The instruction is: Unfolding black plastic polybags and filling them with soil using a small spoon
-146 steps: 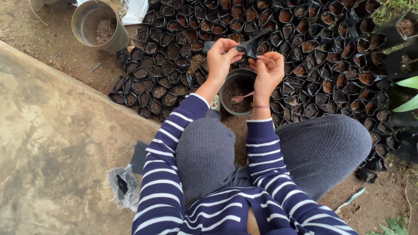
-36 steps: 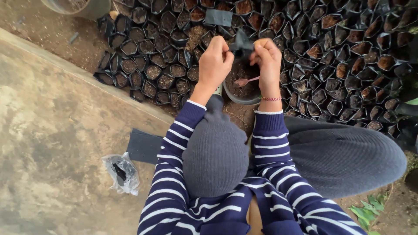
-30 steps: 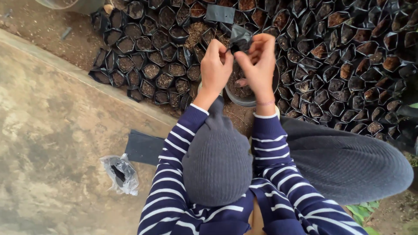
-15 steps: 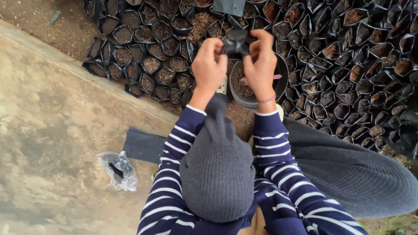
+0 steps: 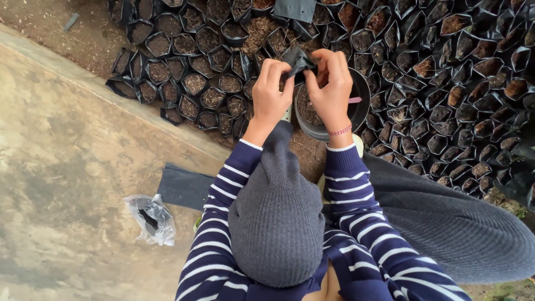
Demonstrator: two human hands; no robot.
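Note:
Both hands pinch a small black plastic nursery bag [image 5: 297, 59] between them, held above a round dark pot [image 5: 360, 99] of soil. My left hand [image 5: 271, 95] grips the bag's left side, my right hand [image 5: 330, 88] its right side. A pink spoon handle [image 5: 354, 100] pokes out of the pot beside my right wrist. My knees in grey trousers sit just below the hands.
Many small black bags filled with soil [image 5: 446, 83] stand packed on the ground ahead and to the right. A flat stack of black bags [image 5: 184, 187] and a clear plastic wrapper [image 5: 151, 220] lie on the concrete slab [image 5: 67, 167] at left.
The view has shifted a little. My hands have worked the black bag between the fingers, staying above the pot; my right hand has come closer to the left.

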